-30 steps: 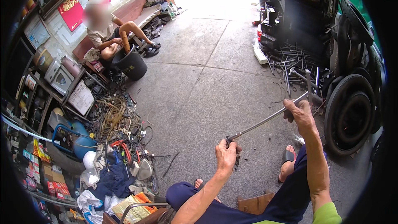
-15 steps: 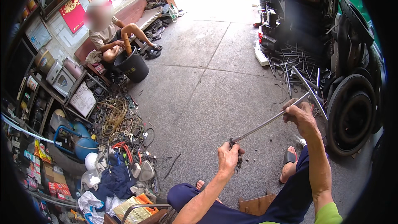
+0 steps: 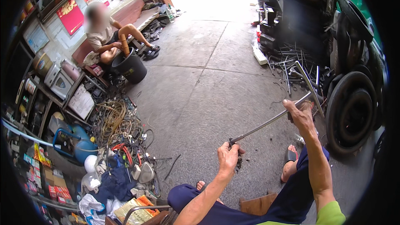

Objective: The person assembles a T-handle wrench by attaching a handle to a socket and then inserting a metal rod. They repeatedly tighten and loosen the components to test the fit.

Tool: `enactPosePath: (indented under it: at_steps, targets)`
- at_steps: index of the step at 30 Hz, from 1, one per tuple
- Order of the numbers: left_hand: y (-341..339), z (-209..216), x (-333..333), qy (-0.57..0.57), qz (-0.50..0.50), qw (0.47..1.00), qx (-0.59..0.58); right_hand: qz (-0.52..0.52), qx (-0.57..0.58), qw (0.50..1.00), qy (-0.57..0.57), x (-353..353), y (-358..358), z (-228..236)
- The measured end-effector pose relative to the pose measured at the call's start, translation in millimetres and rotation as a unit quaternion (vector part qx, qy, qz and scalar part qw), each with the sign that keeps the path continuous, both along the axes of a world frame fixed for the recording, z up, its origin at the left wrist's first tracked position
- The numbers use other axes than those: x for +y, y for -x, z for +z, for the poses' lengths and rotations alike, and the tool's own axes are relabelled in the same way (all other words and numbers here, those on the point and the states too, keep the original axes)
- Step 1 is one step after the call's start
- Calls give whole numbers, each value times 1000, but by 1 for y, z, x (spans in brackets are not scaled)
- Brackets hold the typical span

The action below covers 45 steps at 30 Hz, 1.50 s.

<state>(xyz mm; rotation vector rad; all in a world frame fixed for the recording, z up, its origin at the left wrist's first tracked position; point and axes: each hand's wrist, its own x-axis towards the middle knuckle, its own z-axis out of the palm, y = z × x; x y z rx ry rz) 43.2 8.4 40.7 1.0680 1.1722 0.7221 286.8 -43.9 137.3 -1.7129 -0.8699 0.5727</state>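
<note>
A long silver T-handle wrench (image 3: 270,121) slants across in front of me, its crossbar (image 3: 309,87) at the upper right. My left hand (image 3: 228,158) is closed around a small dark metal part (image 3: 231,142) at the wrench's lower end. What kind of part it is stays mostly hidden by the fingers; more dark metal (image 3: 238,164) shows below them. At the other end, my right hand (image 3: 301,116) curls around the shaft just under the crossbar, with its thumb sticking out to the left. Some of its fingers are hidden behind the hand.
Tangled hoses and cables (image 3: 112,118) heap at the left, by a blue tank (image 3: 83,141) and cluttered shelves. Another person (image 3: 100,37) sits beyond a black bucket (image 3: 130,66). Tyres (image 3: 351,112) and scattered metal rods (image 3: 287,68) stand right. A wooden stool (image 3: 258,205) shows between my legs.
My right hand has turned around the shaft, its thumb now pointing out to the left, and the crossbar has swung slightly. My left hand keeps its hold in nearly the same place.
</note>
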Motion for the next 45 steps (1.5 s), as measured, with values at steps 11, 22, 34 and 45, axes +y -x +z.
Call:
enactPosePath:
  at_steps: [11,22,34,45]
  targets:
    - [-5,13,-4,51,2,998,-25,107,69,989,71,4,-8,11]
    - [-7,16,2,34,1,999,-21,115,158,980,28,-2,-11,12]
    - [-9,27,4,-83,22,996,-6,31,33,999,-3,3,-6,0]
    - [-4,29,7,-102,12,994,29,71,159,985,-12,1,-7,5]
